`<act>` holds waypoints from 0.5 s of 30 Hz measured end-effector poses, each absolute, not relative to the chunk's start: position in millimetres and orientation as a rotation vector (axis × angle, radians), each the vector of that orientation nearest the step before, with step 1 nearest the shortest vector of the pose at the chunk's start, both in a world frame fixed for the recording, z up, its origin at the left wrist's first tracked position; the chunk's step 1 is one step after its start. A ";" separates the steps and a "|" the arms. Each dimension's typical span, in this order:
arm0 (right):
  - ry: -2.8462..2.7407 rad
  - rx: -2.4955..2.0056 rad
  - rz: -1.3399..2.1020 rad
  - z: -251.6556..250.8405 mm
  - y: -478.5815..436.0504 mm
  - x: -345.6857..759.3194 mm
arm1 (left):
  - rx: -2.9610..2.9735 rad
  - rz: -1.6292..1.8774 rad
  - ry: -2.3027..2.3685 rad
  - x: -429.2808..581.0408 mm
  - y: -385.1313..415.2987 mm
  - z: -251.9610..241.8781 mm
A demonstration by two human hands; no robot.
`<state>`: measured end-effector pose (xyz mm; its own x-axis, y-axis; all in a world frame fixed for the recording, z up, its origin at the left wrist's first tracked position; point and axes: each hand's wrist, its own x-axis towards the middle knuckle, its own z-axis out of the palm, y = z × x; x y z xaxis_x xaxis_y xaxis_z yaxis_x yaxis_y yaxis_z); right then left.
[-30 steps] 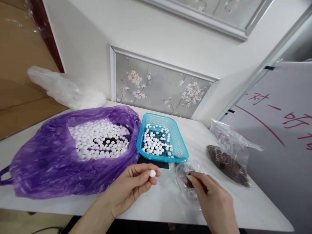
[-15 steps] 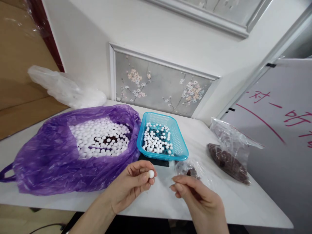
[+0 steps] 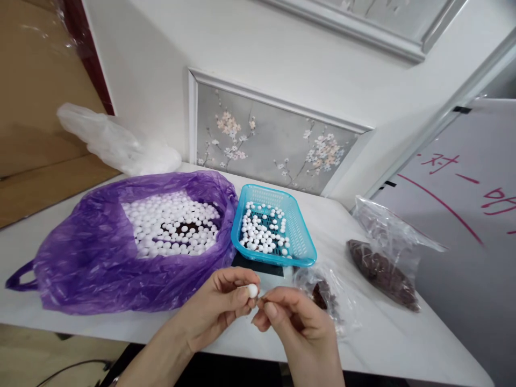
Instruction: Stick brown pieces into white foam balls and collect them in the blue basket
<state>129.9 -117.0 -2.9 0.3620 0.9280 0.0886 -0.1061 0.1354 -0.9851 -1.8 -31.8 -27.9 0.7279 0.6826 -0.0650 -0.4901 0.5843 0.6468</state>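
Note:
Between the thumb and fingers of my left hand [image 3: 226,301] is a small white ball [image 3: 252,291]. My right hand [image 3: 298,325] is closed in a pinch just right of the ball, its fingertips close to those of my left hand; a tiny brownish bit shows at the tips, too small to name. Beyond the hands, a blue plastic basket [image 3: 304,236] holds many like white balls. To its left, an open purple plastic bag [image 3: 97,269] is full of more of them, with a dark brown patch among them.
A clear bag with brown bits [image 3: 322,295] lies right of my hands on the white table [image 3: 387,333]. Farther right stands a clear bag of brown material [image 3: 382,274]. A white plastic bag [image 3: 133,150] is at the back left, near cardboard [image 3: 44,107]. A whiteboard [image 3: 463,204] borders the right.
My right hand has moved left, bringing its pinched fingertips up beside the ball. My left hand keeps its hold on the ball. The view has shifted slightly.

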 end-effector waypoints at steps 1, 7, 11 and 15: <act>-0.914 -1.183 0.899 -3.2 -116.6 128.7 | 0.655 0.702 0.314 -1.4 -32.4 -27.3; -0.911 -1.110 0.839 -5.0 -115.1 121.9 | 0.707 0.712 0.248 0.4 -36.9 -23.7; -0.950 -1.104 0.798 -5.2 -115.7 119.8 | 0.717 0.725 0.241 1.0 -36.3 -23.1; -0.962 -1.126 0.778 -4.1 -116.4 118.4 | 0.727 0.741 0.251 1.1 -35.5 -22.1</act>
<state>118.4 -116.4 -4.1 0.3970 0.8893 0.2272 -0.0361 0.2625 -0.9643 1.1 -35.5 -22.1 0.7216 0.6912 0.0389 -0.5251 0.5100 0.6813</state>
